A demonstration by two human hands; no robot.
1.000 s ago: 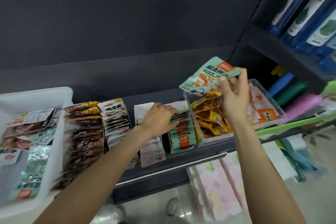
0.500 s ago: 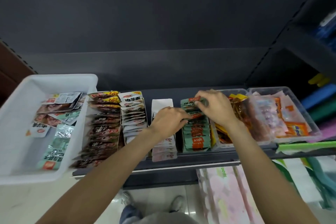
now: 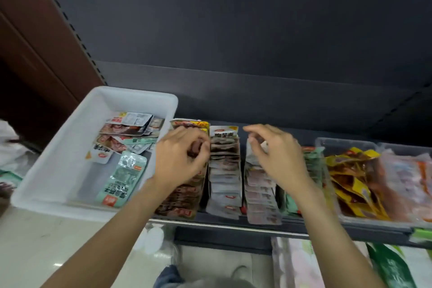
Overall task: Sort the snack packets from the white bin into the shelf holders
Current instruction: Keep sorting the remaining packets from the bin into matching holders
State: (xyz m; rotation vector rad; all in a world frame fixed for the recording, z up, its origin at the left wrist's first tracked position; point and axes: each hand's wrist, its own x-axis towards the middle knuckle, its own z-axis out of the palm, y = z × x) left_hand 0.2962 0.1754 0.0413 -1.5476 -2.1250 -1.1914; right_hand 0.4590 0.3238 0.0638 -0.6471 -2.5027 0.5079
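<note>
Seen from your head camera, your left hand [image 3: 181,156] hovers over the dark-brown packet row [image 3: 180,196] at the left end of the shelf, fingers curled loosely with nothing clearly held; blur keeps you from telling for certain. Your right hand [image 3: 273,154] hangs over the pale pink packet row [image 3: 261,194], fingers relaxed and apart, holding nothing. Between the two rows stands the white packet row [image 3: 225,170]; a green packet row [image 3: 313,166] shows just right of your right wrist, and farther right the clear bin [image 3: 346,145] holds yellow packets. The white bin [image 3: 70,147] sits touching the left end of the shelf, just left of your left hand, which is plainly the nearer one. The remaining snack packets lie flat inside it: a heap at the far end, and the green packet [image 3: 121,180] alone near the front, its long axis running near to far, tilted a little rightward at the far end, red mark toward you. The next pick likely calls for a short leftward reach by your left hand.
</note>
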